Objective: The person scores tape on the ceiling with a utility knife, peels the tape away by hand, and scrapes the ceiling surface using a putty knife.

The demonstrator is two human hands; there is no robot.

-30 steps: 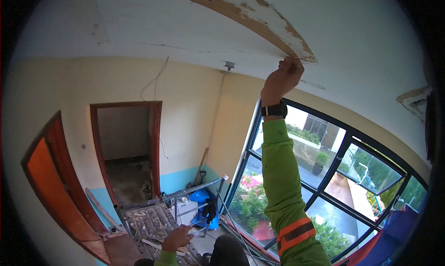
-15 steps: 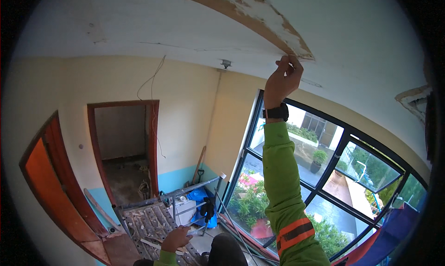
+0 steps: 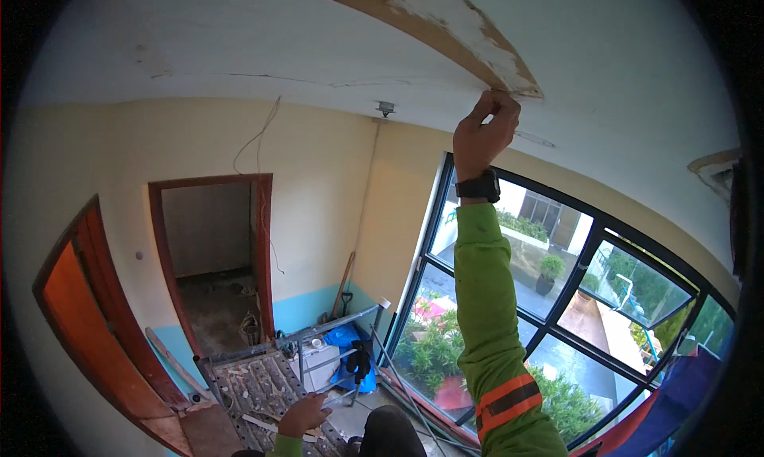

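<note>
My right hand (image 3: pixel 486 130) is raised to the ceiling, its fingers bent and pinched together. The fingertips touch the lower end of a brown, torn-looking strip (image 3: pixel 446 41) with white patches on the ceiling. What lies between those fingers is hidden. Low in the view, my left hand (image 3: pixel 302 415) is closed above the debris-covered scaffold platform (image 3: pixel 259 385). A pale, thin shape shows beside its fingers, too unclear to name. A dark watch (image 3: pixel 477 186) circles my right wrist, above a green sleeve with an orange band.
A metal rail (image 3: pixel 326 326) edges the platform, with a white container (image 3: pixel 317 365) and blue sheeting (image 3: pixel 344 335) beyond. A black-framed window (image 3: pixel 549 326) fills the right, one pane swung open. Loose wires (image 3: pixel 259 142) hang above a doorway. Another ceiling hole (image 3: pixel 716 168) is at far right.
The raised right hand has turned slightly and its fingers have drawn closer together at the strip's end. The view has shifted a little; the left hand stays nearly in place.
</note>
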